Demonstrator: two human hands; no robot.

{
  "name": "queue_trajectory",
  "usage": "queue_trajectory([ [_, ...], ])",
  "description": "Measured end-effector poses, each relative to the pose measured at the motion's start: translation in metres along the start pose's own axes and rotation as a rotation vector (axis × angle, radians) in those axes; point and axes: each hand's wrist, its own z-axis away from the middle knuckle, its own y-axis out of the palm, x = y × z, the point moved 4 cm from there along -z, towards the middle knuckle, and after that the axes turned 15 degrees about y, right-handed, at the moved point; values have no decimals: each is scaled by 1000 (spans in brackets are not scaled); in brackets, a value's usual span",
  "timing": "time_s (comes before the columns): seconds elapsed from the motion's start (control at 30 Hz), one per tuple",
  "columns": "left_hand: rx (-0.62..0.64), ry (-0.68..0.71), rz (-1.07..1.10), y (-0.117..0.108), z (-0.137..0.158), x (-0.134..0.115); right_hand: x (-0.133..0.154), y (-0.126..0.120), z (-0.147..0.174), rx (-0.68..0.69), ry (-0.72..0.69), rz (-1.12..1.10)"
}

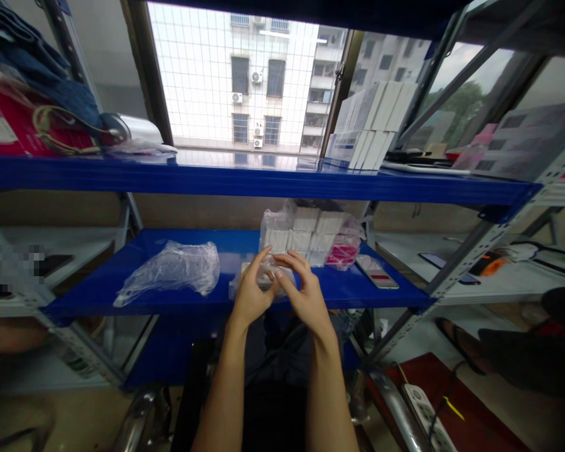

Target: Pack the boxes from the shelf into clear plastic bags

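Note:
My left hand (pixel 253 294) and my right hand (pixel 306 294) meet above the front of the blue shelf (pixel 235 242). Their fingers curl toward each other around a piece of clear plastic (pixel 266 276); its exact shape is partly hidden by the fingers. Just under and behind them lies a pale item in clear wrap (pixel 236 285), mostly covered by my hands. Beyond my fingertips, several white boxes (pixel 306 240) stand stacked inside a clear bag, with a pink box (pixel 343 251) at their right. An empty-looking clear plastic bag (pixel 183 269) lies crumpled to the left.
A phone (pixel 377 274) lies at the right of the shelf. The upper blue shelf (pixel 245 179) crosses in front, bearing white boxes (pixel 365 129) and folded jeans (pixel 32 63). Metal posts (pixel 405 326) flank me. A power strip (pixel 426 411) lies low right. People's limbs show on both sides.

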Motion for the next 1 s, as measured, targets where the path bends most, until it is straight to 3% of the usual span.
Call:
queue_trajectory([
  [0.23,28,-169,240,15,9,24,6,12,2,-14,-60,161],
  [0.4,-4,-184,220,11,11,29,1,4,-3,-196,-62,114],
  [0.5,4,-160,194,10,11,25,-9,7,-6,-120,-61,124],
  [0.77,-3,-143,165,6,10,20,-20,6,-7,-153,50,141],
  [0.9,-127,-215,205,9,10,29,-27,6,-8,-179,142,37],
  [1.0,-212,-242,219,9,10,33,-36,9,-9,-101,250,-100],
])
